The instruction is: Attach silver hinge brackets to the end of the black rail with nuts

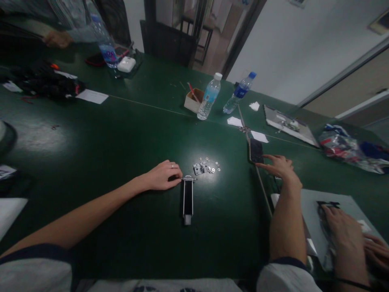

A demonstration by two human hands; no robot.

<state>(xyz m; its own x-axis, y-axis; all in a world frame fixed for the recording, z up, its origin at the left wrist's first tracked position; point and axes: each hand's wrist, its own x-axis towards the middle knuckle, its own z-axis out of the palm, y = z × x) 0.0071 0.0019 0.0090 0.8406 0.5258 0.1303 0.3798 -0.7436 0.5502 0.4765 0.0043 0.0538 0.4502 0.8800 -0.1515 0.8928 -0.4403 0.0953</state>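
Note:
On the green table, my left hand [165, 175] has its fingers curled and its fingertips closed at the left end of the crosspiece on a slim black-and-silver metal device [188, 198]. The device lies lengthwise toward me, with a grey block at its near end. Just beyond its crosspiece are small metal plates [200, 168] and several little metal rings [217, 164]. To the right, my right hand [281, 167] has its thumb and index finger against the lower right edges of a dark-screened smartphone [255, 150], which lies on the table.
Two water bottles [209, 97] [240, 92] and a small box [192, 103] holding a red pen stand ahead. A co-worker's hands [345, 231] work over a pale sheet [313, 207] at my right. Another person's hand [57, 39] is far left, near a black heap [42, 81].

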